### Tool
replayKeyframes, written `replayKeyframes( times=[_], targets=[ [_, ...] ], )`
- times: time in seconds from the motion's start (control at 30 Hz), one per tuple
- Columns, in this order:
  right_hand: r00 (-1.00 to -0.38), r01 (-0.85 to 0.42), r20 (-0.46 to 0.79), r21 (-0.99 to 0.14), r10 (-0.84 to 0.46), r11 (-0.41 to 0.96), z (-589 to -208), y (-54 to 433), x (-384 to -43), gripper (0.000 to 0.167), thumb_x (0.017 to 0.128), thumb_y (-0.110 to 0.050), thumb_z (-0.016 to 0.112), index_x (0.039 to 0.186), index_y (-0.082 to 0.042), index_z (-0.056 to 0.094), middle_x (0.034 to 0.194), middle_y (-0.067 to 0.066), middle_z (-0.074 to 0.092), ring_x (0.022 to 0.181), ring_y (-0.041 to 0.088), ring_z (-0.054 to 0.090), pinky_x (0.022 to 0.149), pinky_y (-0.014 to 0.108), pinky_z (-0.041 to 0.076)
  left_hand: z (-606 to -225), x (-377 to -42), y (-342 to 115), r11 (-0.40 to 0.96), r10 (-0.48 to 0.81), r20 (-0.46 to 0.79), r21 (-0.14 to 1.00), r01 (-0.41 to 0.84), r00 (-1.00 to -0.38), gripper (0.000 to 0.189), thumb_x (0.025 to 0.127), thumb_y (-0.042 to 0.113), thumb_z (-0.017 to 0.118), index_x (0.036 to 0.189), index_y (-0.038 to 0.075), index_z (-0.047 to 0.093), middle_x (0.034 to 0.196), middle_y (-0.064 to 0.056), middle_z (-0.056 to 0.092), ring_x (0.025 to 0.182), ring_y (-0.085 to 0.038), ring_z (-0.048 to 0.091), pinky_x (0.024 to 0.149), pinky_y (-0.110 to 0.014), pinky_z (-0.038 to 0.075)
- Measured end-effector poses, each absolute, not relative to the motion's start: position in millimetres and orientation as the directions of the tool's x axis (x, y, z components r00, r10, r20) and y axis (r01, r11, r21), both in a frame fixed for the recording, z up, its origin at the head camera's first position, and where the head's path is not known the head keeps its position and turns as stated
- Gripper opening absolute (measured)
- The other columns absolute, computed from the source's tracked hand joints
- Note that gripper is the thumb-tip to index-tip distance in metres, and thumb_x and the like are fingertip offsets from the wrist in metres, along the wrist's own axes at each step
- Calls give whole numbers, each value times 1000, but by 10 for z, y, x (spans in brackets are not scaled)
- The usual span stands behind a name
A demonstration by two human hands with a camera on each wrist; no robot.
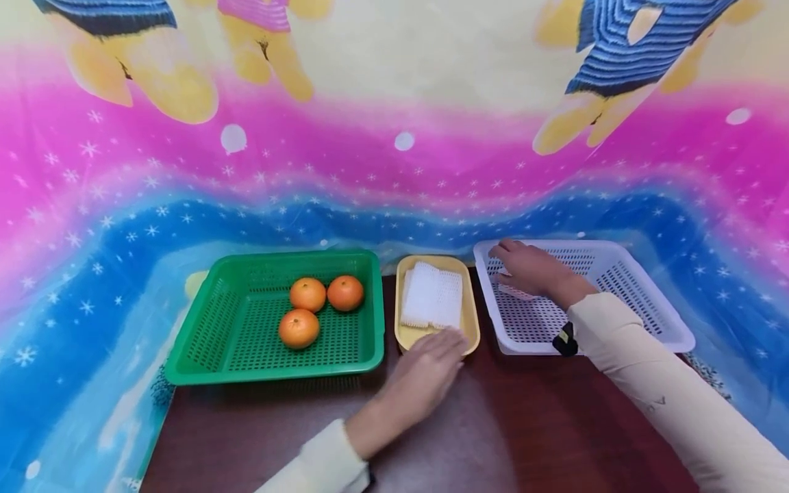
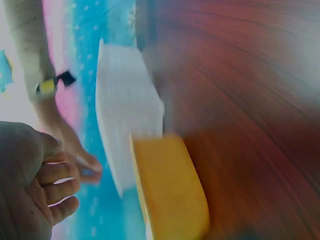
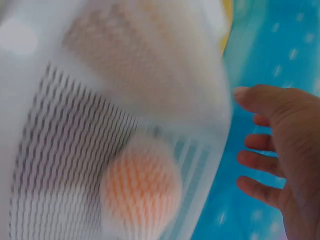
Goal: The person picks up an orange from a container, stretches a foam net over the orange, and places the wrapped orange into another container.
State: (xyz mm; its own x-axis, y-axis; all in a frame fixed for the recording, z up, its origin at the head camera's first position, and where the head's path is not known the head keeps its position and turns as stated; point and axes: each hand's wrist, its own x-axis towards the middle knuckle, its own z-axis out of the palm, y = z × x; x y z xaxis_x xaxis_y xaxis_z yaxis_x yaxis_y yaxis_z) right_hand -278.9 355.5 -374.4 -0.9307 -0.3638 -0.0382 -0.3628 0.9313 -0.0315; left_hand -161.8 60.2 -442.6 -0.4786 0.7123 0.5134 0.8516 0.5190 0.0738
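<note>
My right hand (image 1: 533, 270) is over the far left part of the white basket (image 1: 656, 301), its fingers loosely spread with nothing between them. Below it in the basket lies an orange in a white foam net (image 3: 142, 192), mostly covered by the hand in the head view. My left hand (image 1: 425, 373), slightly blurred, hovers by the front edge of the yellow tray (image 1: 409, 339). Its fingers are loosely bent and hold nothing in the left wrist view. White foam net sleeves (image 1: 431, 294) lie in that tray.
On the left stands a green basket (image 1: 259, 375) with three bare oranges (image 1: 298, 329) in its right half. Both baskets and the tray stand along the back of a dark brown table (image 1: 444, 445). A printed cloth (image 1: 401, 185) hangs behind and around the table.
</note>
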Motion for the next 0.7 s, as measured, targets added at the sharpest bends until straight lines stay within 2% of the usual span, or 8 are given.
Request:
replayKeyframes(
  times=[0.1,0.2,0.3,0.37,0.43,0.57,0.63,0.7],
  targets=[
    [-929,-370,32,-127,-369,921,-3723,3279,-2726,50,101,-33,65,140,-3,54,141,18,56,124,38,60,104,57,52,-4459,-1582,82,539,620,614,119,834,-488,36,97,16,69,131,6,69,134,-8,69,129,-24,65,113,-40,50],
    [-921,-389,70,-222,-383,894,-3716,2953,-2655,50,100,-35,66,139,-5,55,140,16,58,127,36,59,106,55,52,-4522,-1547,-448,587,518,686,149,796,-511,32,100,16,64,128,4,71,131,-12,71,122,-28,69,110,-43,52],
    [-897,-440,101,-299,-431,847,-3732,2573,-2633,49,100,-34,68,137,-6,56,137,13,60,129,32,59,108,52,51,-4587,-1529,-995,653,434,713,172,737,-551,39,109,27,49,129,2,70,131,-15,70,121,-34,69,120,-35,41],
    [-874,-480,110,-345,-473,807,-3737,2303,-2640,48,99,-36,69,136,-8,57,135,11,61,127,28,60,108,48,52,-4623,-1539,-1352,689,397,718,178,703,-571,48,111,35,41,130,1,69,131,-18,69,120,-37,68,126,-30,30],
    [-846,-520,105,-381,-523,765,-3751,2033,-2662,48,99,-37,69,136,-9,56,134,9,61,122,25,62,105,44,54,-4640,-1563,-1715,711,391,692,192,676,-607,51,110,40,39,134,3,67,136,-19,65,127,-38,64,130,-29,20],
    [-792,-568,39,-416,-610,711,-3766,1473,-2735,54,98,-45,67,139,-13,53,138,5,58,120,19,61,103,36,54,-4672,-1622,-2421,724,407,642,207,658,-650,46,107,36,50,139,6,62,146,-17,57,145,-28,48,131,-35,18],
    [-761,-585,-16,-415,-648,697,-3755,1181,-2787,58,98,-47,66,143,-14,50,143,5,54,125,19,58,106,34,52,-4696,-1628,-2716,734,398,615,231,638,-681,43,102,23,59,142,7,60,151,-12,53,151,-18,39,131,-32,17],
    [-727,-608,-71,-394,-683,689,-3752,892,-2853,64,97,-46,67,149,-15,46,149,4,49,135,18,51,111,34,49,-4729,-1622,-2928,742,381,595,259,618,-708,49,96,9,67,144,7,58,154,-9,51,153,-11,34,130,-25,16]
  ],
)
